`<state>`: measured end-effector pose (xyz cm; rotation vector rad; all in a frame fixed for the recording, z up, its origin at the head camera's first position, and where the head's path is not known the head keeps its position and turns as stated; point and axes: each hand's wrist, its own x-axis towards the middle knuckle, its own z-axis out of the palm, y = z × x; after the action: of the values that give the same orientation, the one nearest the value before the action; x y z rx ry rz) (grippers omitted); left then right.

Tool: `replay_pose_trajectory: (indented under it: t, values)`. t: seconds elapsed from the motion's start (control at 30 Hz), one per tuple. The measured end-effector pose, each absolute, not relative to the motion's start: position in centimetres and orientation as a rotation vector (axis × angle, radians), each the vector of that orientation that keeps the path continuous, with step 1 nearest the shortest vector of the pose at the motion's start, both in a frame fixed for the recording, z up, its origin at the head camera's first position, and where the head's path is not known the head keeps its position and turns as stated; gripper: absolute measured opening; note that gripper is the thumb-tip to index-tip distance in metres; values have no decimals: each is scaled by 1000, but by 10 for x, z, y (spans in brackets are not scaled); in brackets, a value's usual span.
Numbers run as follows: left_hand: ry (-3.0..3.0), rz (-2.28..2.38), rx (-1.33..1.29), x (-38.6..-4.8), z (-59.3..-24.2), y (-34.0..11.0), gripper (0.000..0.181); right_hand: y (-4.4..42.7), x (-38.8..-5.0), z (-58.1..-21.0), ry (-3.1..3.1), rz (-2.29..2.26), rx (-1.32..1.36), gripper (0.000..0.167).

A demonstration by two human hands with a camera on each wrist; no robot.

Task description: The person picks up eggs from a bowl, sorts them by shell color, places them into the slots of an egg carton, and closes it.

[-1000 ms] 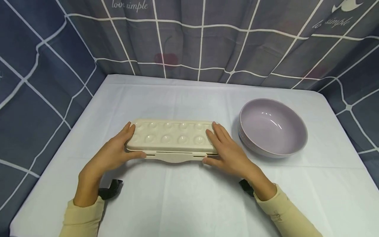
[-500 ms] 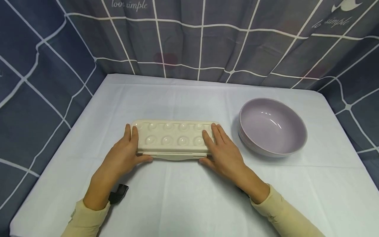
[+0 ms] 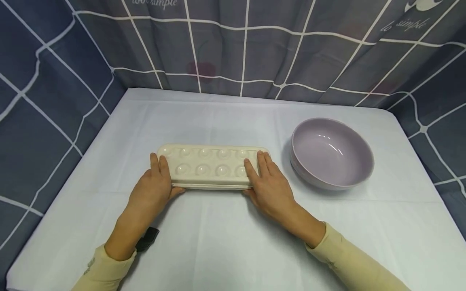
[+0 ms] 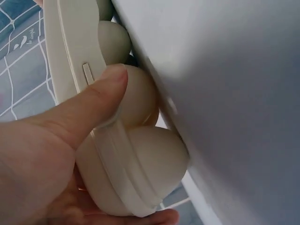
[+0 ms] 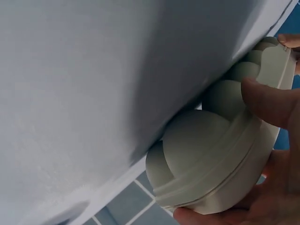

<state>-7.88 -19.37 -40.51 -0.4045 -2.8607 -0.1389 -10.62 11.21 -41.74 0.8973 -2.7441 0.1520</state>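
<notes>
A cream plastic egg box (image 3: 204, 165) with a dimpled lid lies lengthwise before me, lid shut. My left hand (image 3: 151, 192) grips its left end, thumb along the front edge and fingers round the end. At the right end my right hand (image 3: 273, 192) holds it the same way, with some fingers lying over the lid. Both wrist views show the rounded cups (image 4: 157, 161) of the underside close to the white tabletop; I cannot tell whether they touch it. In the right wrist view the right thumb (image 5: 269, 103) presses the front side near the rim. The box's contents are hidden.
A lilac bowl (image 3: 333, 155) stands to the right, beyond the right hand, with nothing seen inside. White cloth covers the table (image 3: 218, 246). Dark checked curtains (image 3: 225, 48) hang behind it and on both sides.
The box has tipped so its front clasp flap has gone from the head view. The left hand has shifted inward and the right hand slightly left, both still holding the ends.
</notes>
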Motion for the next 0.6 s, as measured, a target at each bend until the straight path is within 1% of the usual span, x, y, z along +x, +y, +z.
replay_pose_trajectory:
  t: [0.47,0.53,0.6]
  values:
    - [-2851,-195,-392,-79,-407,-193,101,116,-107,-415,-2752,173,908,80]
    - [-2869,-198,-398,-79,-407,-193,101,120,-108,-410,-2765,216,920,74]
    - [-2892,-200,-401,-78,-404,-193,100,124,-111,-404,-2750,317,918,60]
